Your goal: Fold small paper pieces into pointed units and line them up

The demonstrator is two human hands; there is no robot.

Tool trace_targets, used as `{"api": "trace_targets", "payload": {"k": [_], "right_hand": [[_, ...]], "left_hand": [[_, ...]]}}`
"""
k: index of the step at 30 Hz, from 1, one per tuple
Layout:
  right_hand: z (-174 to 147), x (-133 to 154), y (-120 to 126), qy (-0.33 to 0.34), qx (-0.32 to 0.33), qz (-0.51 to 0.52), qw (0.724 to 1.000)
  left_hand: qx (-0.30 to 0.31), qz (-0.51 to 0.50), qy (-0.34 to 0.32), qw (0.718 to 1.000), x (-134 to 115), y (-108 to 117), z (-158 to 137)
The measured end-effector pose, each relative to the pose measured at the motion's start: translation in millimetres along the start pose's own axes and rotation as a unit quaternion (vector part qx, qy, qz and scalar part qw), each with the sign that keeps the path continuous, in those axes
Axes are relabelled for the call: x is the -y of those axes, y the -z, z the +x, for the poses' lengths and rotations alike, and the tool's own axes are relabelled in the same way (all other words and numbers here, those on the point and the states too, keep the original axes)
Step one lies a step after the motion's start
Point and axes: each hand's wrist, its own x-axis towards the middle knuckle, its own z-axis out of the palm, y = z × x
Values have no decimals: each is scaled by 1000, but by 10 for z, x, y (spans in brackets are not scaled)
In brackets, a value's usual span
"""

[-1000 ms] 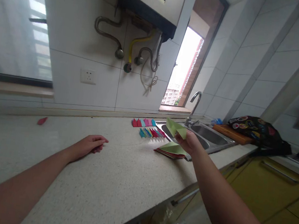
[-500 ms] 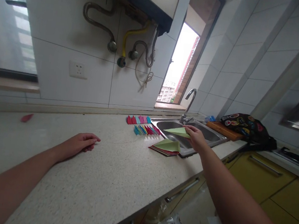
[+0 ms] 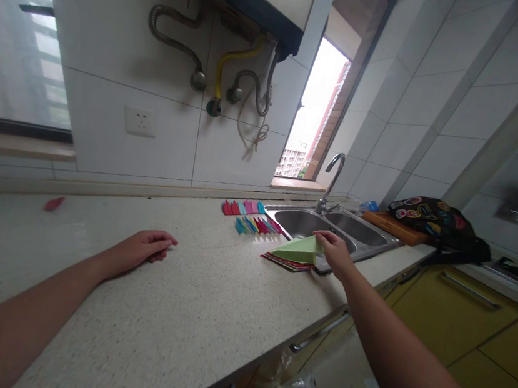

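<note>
Right hand (image 3: 334,251): thumb and fingers pinch the upper rear edge of the folded paper; the exact pad contact is too small to tell.
Light-green paper plane (image 3: 297,249): in the right hand, over the stack beside the sink, its point directed to the person's left; whether it rests on the layers beneath or hangs just above them cannot be told.
Handling: judged very light and dry, stiff along the creases but soft across the broad wings; a hard squeeze would likely dent it, and the thin point would probably bend first.
Best hold: a light pinch at the rear, where the folds lie together, seems right; the tip is better left untouched.
Paper stack (image 3: 290,265): red and pale edges layered beneath the green plane; loose sheets of this kind would presumably slide if pushed sideways.
Folded-paper rows (image 3: 259,227): small pointed pieces, red, pink, blue and yellow, in lines beyond the stack.
Double-bowl sink (image 3: 370,250): metal, just beside the stack.
Left hand (image 3: 154,246): on the speckled countertop (image 3: 168,321), fingers loosely curled, nothing visible in them; how fully they close cannot be told.
Pink paper piece (image 3: 54,204): alone on the countertop, beyond the left hand.
</note>
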Motion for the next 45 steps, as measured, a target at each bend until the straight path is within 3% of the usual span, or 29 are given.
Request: {"api": "trace_targets", "payload": {"k": [4,20,27,36,41,43,45], "right_hand": [[15,-21,-2,18,-25,0,1000],[-52,-124,-42,4,18,-159,987],[-102,-195,11,70,29,-213,974],[-163,-196,26,94,30,-233,967],[-215,67,-48,172,-73,-247,951],[-278,310,-215,242,-105,-264,928],[-368,598,-489,307,-95,-260,910]], "left_hand": [[1,-1,4,1000,-23,-9,6],[4,9,-10,1000,-28,-3,-9],[8,9,-17,1000,5,12,-7],[6,13,-16,1000,6,6,5],[2,14,-16,1000,-14,5,-9],[2,14,-17,1000,-15,2,-6],[0,8,-18,1000,-14,-1,-1]]}}
